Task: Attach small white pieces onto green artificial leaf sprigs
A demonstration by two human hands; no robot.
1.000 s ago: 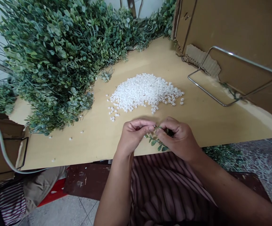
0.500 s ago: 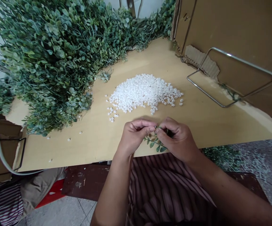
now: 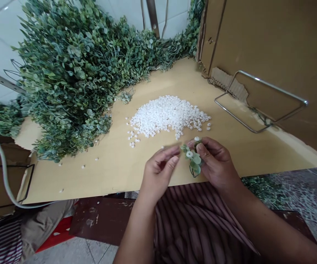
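**Leafy sprig held over the desk edge**

The right hand (image 3: 216, 165) has its grip clamped on a small artificial sprig (image 3: 193, 158) with white bead tips, held upright just above the near edge of the desk (image 3: 114, 165). The left hand (image 3: 159, 170) sits just beside it, fingers loosely apart, holding nothing. A pile of white beads (image 3: 169, 115) lies behind, near heaped green foliage (image 3: 70, 80).

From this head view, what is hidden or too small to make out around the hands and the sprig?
- Lower stem of the sprig: covered by the right hand.
- Whether the left hand pinches a bead: fingertips curled, too small to tell.
- How the two white beads sit on the sprig: too small.
- Foliage heap: cut off by the top edge.
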